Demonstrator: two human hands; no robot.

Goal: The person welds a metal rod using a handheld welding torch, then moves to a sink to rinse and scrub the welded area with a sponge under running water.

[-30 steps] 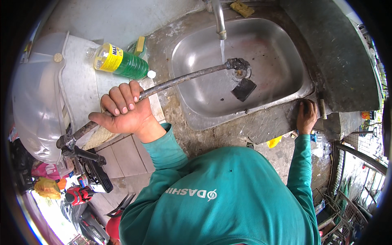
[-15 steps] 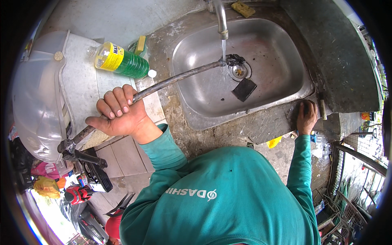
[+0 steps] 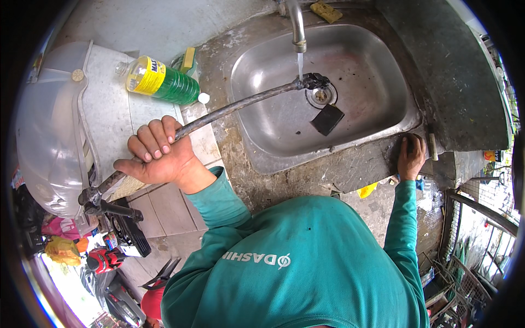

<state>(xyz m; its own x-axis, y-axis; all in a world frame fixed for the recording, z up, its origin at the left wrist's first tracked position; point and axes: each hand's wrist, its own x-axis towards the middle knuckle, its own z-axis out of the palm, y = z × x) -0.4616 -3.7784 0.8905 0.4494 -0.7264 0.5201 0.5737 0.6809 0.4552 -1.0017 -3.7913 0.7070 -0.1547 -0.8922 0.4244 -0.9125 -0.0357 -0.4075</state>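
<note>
My left hand (image 3: 159, 150) is wrapped round a long, dark metal rod (image 3: 235, 104), which slants up to the right over the sink's rim. The rod's blackened, lumpy head (image 3: 315, 81) is under the running tap (image 3: 298, 41), above the drain (image 3: 321, 97). At its lower-left end, past my hand, is a short crosspiece (image 3: 112, 206). My right hand (image 3: 411, 156) rests on the counter's front edge near the sink's right corner, fingers a little apart, holding nothing. In the steel sink (image 3: 268, 123), a black, flat scouring pad (image 3: 327, 119) lies just below the drain.
Left of the sink, a bottle of green liquid (image 3: 164, 82) lies on its side by a yellow sponge (image 3: 189, 58). A clear plastic cover (image 3: 49, 131) stands further left. Another worn sponge (image 3: 326, 12) sits behind the sink. A dark wall panel (image 3: 443, 71) borders the right side.
The rod's head has shifted very slightly in the water, and my left hand has moved a touch to the left. My right hand stays put.
</note>
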